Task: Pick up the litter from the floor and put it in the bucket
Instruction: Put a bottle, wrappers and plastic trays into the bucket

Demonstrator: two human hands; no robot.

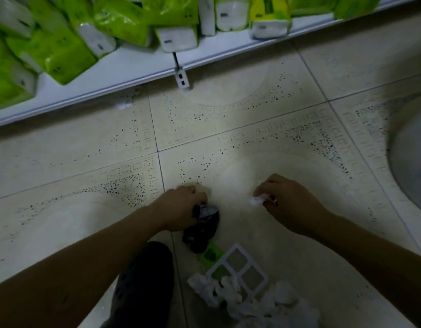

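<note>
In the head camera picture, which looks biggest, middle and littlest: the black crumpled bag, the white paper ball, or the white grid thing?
1. White grid thing
2. Black crumpled bag, somewhat smaller, though the grid sits nearer the camera
3. White paper ball

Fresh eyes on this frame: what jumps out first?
The bright green tissue packs on the white shelf along the top stand out most against the dim tiled floor. Low in the centre, the left hand grips a crumpled black bag, and the right hand pinches a small white paper scrap. At the bottom edge lies a heap of crumpled white tissue over a white grid piece.
</note>
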